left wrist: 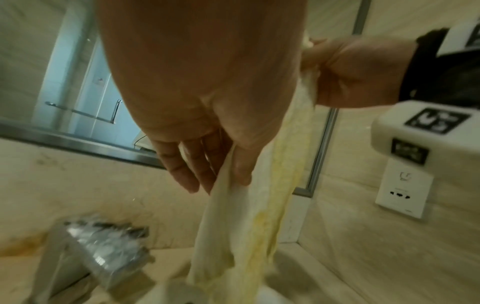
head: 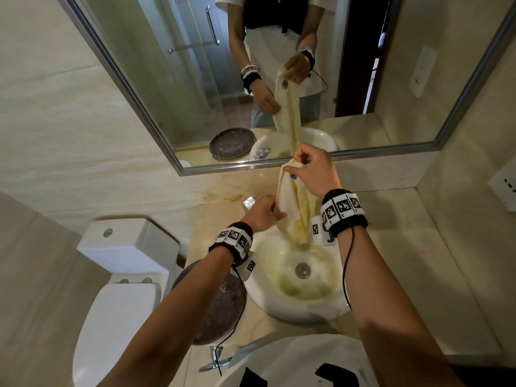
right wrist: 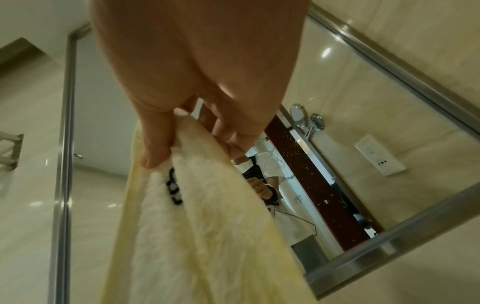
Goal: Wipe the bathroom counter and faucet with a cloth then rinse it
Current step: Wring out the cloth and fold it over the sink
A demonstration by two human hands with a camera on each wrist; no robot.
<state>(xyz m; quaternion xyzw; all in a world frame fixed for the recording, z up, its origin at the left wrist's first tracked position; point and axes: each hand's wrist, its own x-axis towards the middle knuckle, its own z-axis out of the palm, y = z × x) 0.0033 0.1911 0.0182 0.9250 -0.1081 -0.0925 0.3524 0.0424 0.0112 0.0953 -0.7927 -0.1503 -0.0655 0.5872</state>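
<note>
A pale yellow cloth [head: 293,208] hangs lengthwise over the white sink basin [head: 268,300], its lower end reaching into the bowl. My right hand [head: 303,163] pinches its top corner, next to a small black emblem; in the right wrist view the right hand [right wrist: 192,148] grips the cloth [right wrist: 202,236] between thumb and fingers. Lower down, my left hand [head: 266,213] pinches the cloth's left edge; in the left wrist view the left hand [left wrist: 221,181] has the cloth [left wrist: 246,226] between thumb and fingers. The chrome faucet [head: 249,203] stands just left of the cloth.
A beige marble counter [head: 405,261] surrounds the basin, with brown stains behind the faucet [left wrist: 103,246]. A dark round dish [head: 220,308] sits left of the basin. A toilet [head: 120,275] stands further left. A mirror [head: 279,79] is ahead, a wall socket [head: 505,188] at right.
</note>
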